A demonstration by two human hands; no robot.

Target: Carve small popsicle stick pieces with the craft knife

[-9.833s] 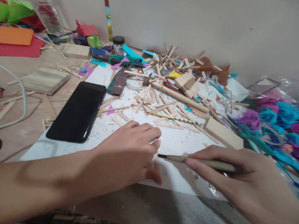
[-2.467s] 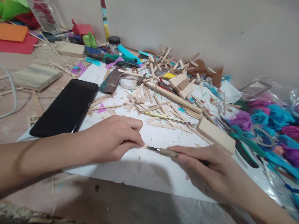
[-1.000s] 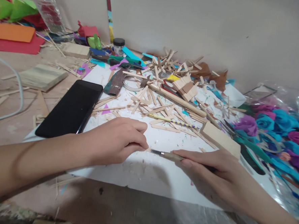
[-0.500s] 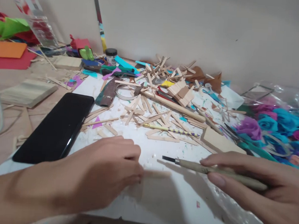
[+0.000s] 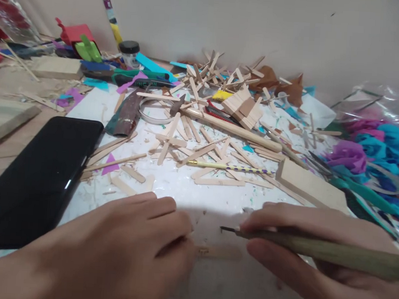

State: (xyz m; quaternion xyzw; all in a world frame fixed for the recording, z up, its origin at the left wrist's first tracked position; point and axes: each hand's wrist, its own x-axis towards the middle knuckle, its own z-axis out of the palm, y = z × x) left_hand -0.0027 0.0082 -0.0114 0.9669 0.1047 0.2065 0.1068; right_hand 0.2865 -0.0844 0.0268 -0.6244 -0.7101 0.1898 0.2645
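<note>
One head view. Left hand (image 5: 146, 245) curled closed on one end of blurred wooden stick (image 5: 220, 253), low between both hands; right hand (image 5: 313, 274) pinches carving tool (image 5: 331, 251), tip apart from stick. White paper (image 5: 179, 193) below, phone (image 5: 46, 171) at left, craft sticks (image 5: 219, 182) scattered beyond, pale wall (image 5: 261, 27) behind.

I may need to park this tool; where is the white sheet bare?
Mostly bare, bar small specks: the white sheet between the left hand and right hand, from the flat stick out to loose sticks by the patterned pencil. Crowded: beyond the pencil; left, the phone.
</note>
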